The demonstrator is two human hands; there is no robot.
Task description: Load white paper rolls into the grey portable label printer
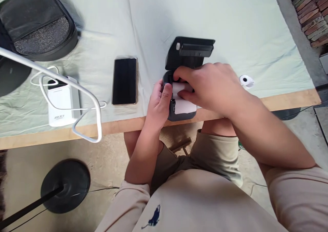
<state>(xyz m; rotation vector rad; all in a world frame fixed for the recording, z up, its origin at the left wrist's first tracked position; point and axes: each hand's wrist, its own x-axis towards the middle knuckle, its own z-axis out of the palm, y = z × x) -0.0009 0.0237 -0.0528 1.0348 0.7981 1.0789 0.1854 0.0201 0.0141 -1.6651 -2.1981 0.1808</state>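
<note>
A small black printer (183,115) sits at the table's near edge with its lid (191,51) swung open and upright. A white paper roll (182,97) lies in its bay, paper trailing toward me. My left hand (159,104) grips the printer's left side, thumb on the rim. My right hand (208,86) reaches over from the right, fingers pressing on the paper roll inside the bay.
A dark phone (124,81) lies left of the printer. Further left a white power bank (61,100) has a white cable (46,88). A black pouch (36,22) sits at the back left. A small spare roll (246,81) lies to the right. A black stand base (66,185) rests on the floor.
</note>
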